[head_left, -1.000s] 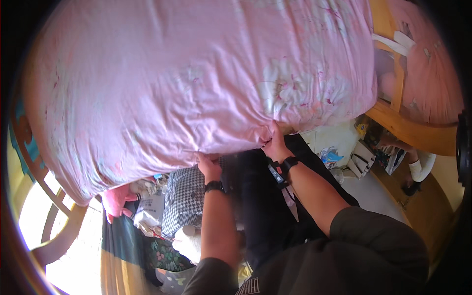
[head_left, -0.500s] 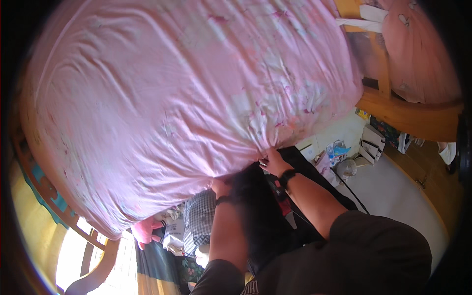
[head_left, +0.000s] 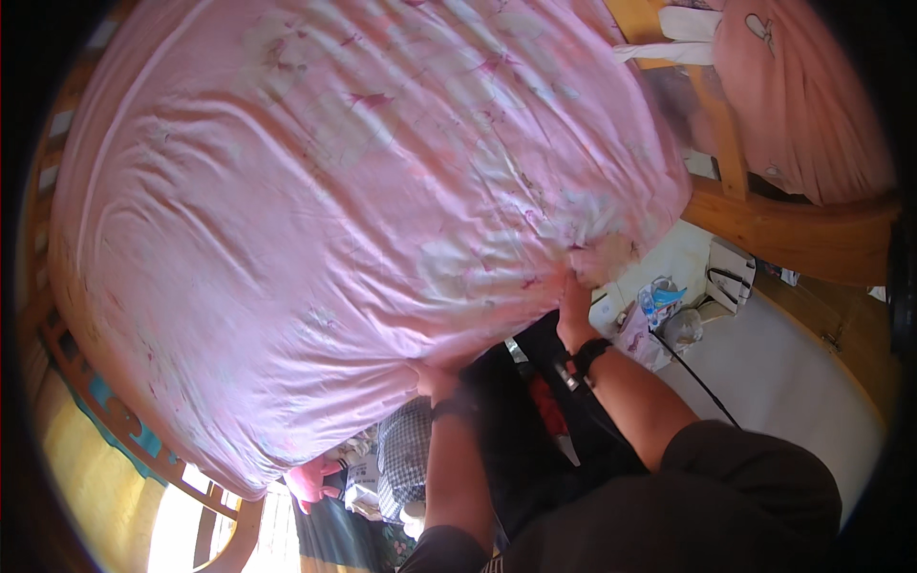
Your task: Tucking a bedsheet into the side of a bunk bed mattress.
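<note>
A pink fitted sheet (head_left: 287,229) with pale flower patterns is spread over a bed and fills most of the view. My left hand (head_left: 436,380) grips its near edge, and creases in the cloth run toward that grip. Farther right along the same edge, my right hand (head_left: 575,310) touches the cloth near the bed's right corner. The fingers of this hand are hidden by the fabric, so their closing does not show. Both wrists carry dark bands.
A wooden bed frame (head_left: 793,222) curves along the right and left sides. A salmon-pink cloth (head_left: 798,105) hangs at the upper right. Plastic bags (head_left: 664,301) and a paper bag (head_left: 731,275) stand below it. A checkered cloth item (head_left: 403,454) and a pink plush toy (head_left: 310,480) lie lower left.
My right hand has moved right along the sheet's edge, and the tight pucker it made has loosened. My left hand stays on the edge. The whole view has shifted slightly.
</note>
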`<state>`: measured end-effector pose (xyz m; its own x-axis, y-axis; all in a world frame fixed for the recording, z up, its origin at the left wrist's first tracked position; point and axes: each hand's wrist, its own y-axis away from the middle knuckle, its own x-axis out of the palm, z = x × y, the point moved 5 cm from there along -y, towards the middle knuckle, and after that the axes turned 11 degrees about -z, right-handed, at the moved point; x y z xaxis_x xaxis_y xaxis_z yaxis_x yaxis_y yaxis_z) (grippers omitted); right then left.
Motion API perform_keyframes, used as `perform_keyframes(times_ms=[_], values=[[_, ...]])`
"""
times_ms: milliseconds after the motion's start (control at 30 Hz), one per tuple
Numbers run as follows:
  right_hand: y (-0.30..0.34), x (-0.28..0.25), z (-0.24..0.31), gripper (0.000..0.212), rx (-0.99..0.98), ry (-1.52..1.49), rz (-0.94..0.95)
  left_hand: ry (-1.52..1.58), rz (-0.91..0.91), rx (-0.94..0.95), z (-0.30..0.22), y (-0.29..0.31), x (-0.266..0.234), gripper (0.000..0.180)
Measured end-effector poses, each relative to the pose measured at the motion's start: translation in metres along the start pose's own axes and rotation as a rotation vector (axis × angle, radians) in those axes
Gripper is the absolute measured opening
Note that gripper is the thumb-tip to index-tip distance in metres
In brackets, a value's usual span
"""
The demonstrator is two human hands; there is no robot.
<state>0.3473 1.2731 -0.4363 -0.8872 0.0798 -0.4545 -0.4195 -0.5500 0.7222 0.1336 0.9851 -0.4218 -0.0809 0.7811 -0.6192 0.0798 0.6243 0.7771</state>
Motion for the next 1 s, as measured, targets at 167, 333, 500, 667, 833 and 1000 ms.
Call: perform_keyframes(times_ms=[167,333,500,667,833,1000], values=[[-0.034,-0.021,0.014,0.058,0.305,0.261,-0.074,-0.518,-0.294,0.217,0.008,0.018,0.038,0.107],[0.022,-0.004,0.143,0.063,0.333,0.973,0.591,-1.214,-0.479,0.555,-0.036,0.021,0.006,0.093],[-0.001,0.037,0.306,0.071,-1.69,1.171,0.005,-1.254,-0.214,1.681,-0.092,0.105,0.101,0.087],[-0.115,-0.035,0.274,0.074,-1.75,1.373,-0.137,-1.467,-0.311,1.515,-0.05,0.045,0.061,0.095],[-0.075,0.054,0.301,0.044,-1.006,1.495,0.091,-1.299,-0.073,1.307,-0.076,0.09,0.061,0.088],[0.065,0.316,0.402,0.052,-1.818,0.43,0.589,-1.383,-0.044,1.501,-0.065,0.085,0.068,0.087]])
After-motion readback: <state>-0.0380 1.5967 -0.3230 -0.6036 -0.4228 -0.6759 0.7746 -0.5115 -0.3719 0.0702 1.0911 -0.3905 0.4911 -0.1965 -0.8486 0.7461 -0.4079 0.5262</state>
